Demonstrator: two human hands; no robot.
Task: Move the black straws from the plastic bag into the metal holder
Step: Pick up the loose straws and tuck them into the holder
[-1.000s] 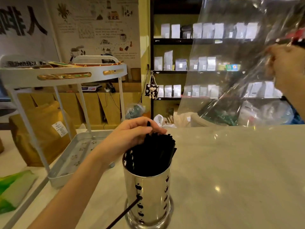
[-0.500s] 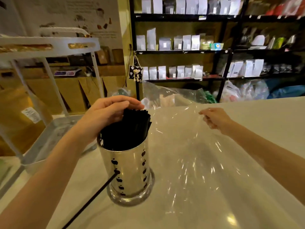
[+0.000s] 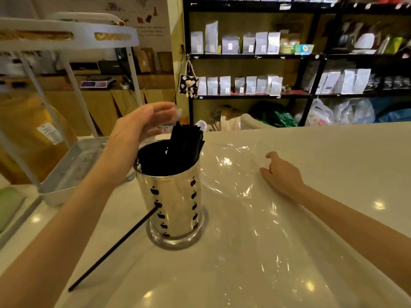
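A bundle of black straws (image 3: 185, 141) is seen standing inside the metal holder (image 3: 175, 203), leaned toward its 1 o'clock rim, with the tips raised above the edge. The holder is set upright on the pale counter (image 3: 333, 152), near the centre of the view. One stray straw (image 3: 113, 250) is poked through a hole in the holder's wall and slanted down to 7 o'clock onto the counter. The left hand (image 3: 135, 138) is held open at 10 o'clock of the holder, fingers spread and nothing gripped, just clear of the straws. The right hand (image 3: 282, 174) is laid at 3 o'clock, fingers loosely curled on the flattened clear plastic bag (image 3: 255, 218), with no pinch discernible.
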